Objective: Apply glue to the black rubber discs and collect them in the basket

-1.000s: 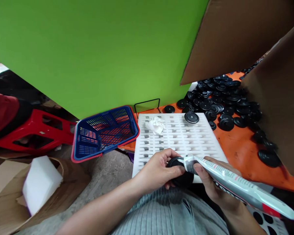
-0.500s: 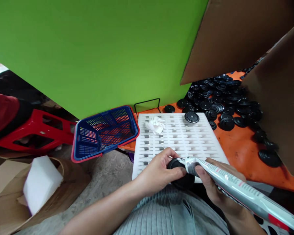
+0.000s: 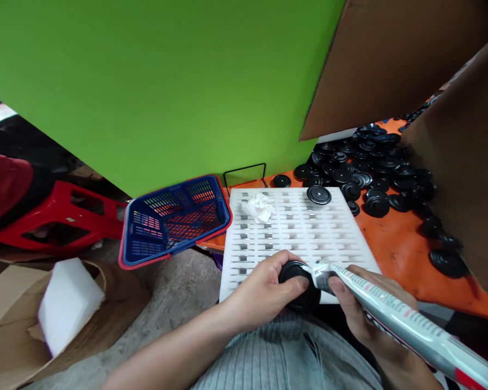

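Between thumb and fingers, my left hand (image 3: 274,287) holds a round black disc (image 3: 296,295) over the near edge of a white slotted foam tray (image 3: 301,235). My right hand (image 3: 366,314) is wrapped round a long silver and white tube (image 3: 398,309), whose nozzle end meets the disc's upper right rim. Small metal pieces show in several slots of the tray. A crumpled white tissue (image 3: 258,208) lies at the tray's back left, and another black disc (image 3: 319,195) lies at its back right.
A blue basket with a red rim (image 3: 174,219) stands left of the tray. Many black discs (image 3: 376,203) are piled on the orange surface (image 3: 386,238) at right. Cardboard panels (image 3: 374,65) rise behind. At left are a red stool (image 3: 61,216) and an open box (image 3: 117,309).
The tube has shifted slightly right and down with my right hand. The disc in my left hand has turned or tilted a little. A pale edge now shows under the cardboard at the back.
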Demonstrator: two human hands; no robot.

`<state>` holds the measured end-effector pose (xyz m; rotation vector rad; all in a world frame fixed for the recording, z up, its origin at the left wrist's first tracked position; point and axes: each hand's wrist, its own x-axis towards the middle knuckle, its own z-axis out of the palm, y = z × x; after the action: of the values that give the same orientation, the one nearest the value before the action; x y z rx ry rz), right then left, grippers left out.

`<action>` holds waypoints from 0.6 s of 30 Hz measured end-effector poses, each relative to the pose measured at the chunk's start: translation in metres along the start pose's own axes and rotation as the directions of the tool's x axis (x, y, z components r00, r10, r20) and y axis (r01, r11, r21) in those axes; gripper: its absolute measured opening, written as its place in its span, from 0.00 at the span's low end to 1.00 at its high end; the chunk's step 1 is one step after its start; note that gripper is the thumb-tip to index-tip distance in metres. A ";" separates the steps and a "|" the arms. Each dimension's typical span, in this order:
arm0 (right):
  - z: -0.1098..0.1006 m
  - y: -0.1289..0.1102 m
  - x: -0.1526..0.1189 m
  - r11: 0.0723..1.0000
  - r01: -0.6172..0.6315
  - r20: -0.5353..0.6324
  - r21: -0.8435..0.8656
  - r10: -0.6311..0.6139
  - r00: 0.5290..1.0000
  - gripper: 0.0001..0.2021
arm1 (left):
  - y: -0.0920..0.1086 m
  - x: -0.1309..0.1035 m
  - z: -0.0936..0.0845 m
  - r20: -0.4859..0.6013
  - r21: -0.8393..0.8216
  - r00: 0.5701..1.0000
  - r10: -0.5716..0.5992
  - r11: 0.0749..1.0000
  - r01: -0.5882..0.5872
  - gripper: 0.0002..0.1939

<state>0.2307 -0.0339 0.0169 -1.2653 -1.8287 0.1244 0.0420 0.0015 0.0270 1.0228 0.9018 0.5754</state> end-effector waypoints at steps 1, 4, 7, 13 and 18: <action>0.000 0.000 0.000 1.000 0.002 -0.001 0.004 -0.002 1.000 0.11 | 0.000 0.000 0.000 -0.006 -0.024 1.000 -0.002 1.000 0.002 0.10; 0.000 -0.001 0.001 1.000 0.021 0.008 0.014 -0.021 1.000 0.11 | 0.000 -0.001 0.001 -0.006 -0.078 1.000 -0.018 0.997 0.017 0.09; -0.001 0.000 0.000 0.999 0.046 -0.007 0.005 -0.046 0.999 0.09 | 0.000 -0.001 0.001 -0.024 -0.036 0.996 -0.087 0.996 0.086 0.11; -0.002 0.001 -0.001 0.997 0.076 -0.023 -0.024 -0.077 0.997 0.10 | -0.001 0.001 0.001 -0.024 -0.017 0.992 -0.126 0.992 0.126 0.13; -0.002 -0.004 0.007 0.993 0.112 -0.078 -0.023 -0.113 0.990 0.10 | -0.002 0.000 0.004 -0.016 -0.063 0.992 -0.127 0.990 0.125 0.14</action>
<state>0.2290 -0.0314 0.0243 -1.1604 -1.8313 -0.0046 0.0456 -0.0009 0.0264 0.8987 0.9534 0.5050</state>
